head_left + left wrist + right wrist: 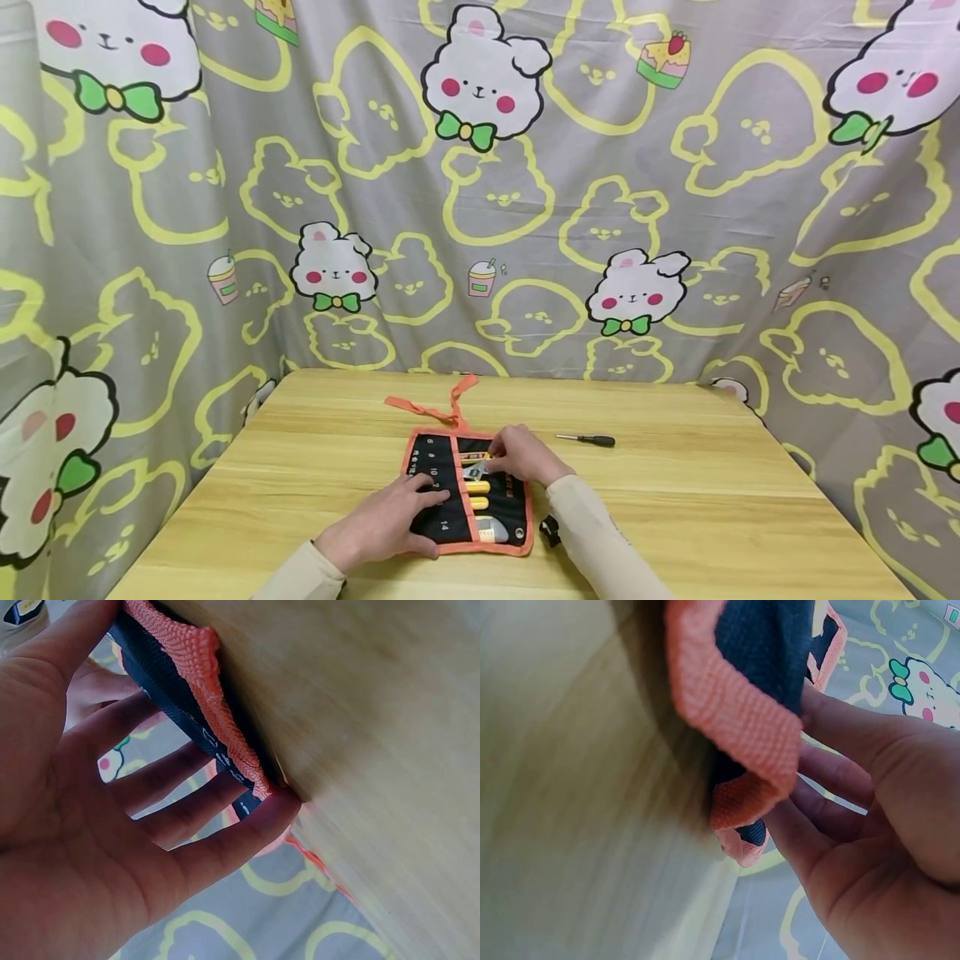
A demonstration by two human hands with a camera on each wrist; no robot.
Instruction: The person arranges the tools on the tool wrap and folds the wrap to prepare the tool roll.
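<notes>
A black tool roll (438, 517) with orange edging lies unrolled on the table, with white size numbers down its left part. My left hand (382, 512) rests on that part, fingers spread over the fabric; the left wrist view shows them along the orange edge. My right hand (523, 454) reaches over the pocket row and pinches a grey adjustable wrench (474, 472) sticking out of its pocket. In the right wrist view its fingertips are hidden behind the roll's edge. Yellow handles (477, 487) and a grey-and-yellow tool (491, 529) sit in pockets below the wrench.
A small screwdriver (596, 441) with a black handle lies to the right on the wooden table (697, 500). A small black object (550, 531) sits beside the roll near my right sleeve. Orange tie straps (420, 408) trail from the far edge. A patterned curtain (480, 200) hangs behind.
</notes>
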